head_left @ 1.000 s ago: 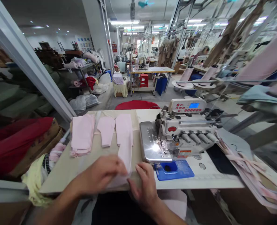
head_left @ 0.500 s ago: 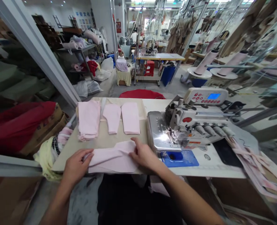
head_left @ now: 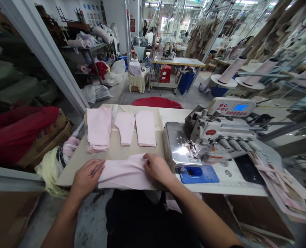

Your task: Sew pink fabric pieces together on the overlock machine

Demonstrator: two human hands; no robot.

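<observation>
A pink fabric piece [head_left: 127, 174] lies along the table's front edge between my hands. My left hand [head_left: 88, 174] grips its left end, with the fingers closed on the cloth. At its right end my right hand [head_left: 156, 168] pinches the upper edge between thumb and fingers. Behind it lie a taller stack of pink cloth [head_left: 99, 129], a shaped pink piece [head_left: 125, 127] and a straighter pink piece [head_left: 145, 128]. To their right stands a white overlock sewing machine [head_left: 215, 132] with a shiny metal plate [head_left: 180, 144].
A blue tray [head_left: 199, 174] sits in front of the machine. Pink strips [head_left: 279, 182] hang at the table's right end. Thread cones [head_left: 232, 70] stand behind the machine. A metal post [head_left: 46, 51], a cardboard box [head_left: 45, 137] and yellow cloth [head_left: 50, 172] are at the left.
The fold along the upper part of the pink piece has opened out, and the cloth lies flatter. My right hand has shifted slightly. The view has moved a little.
</observation>
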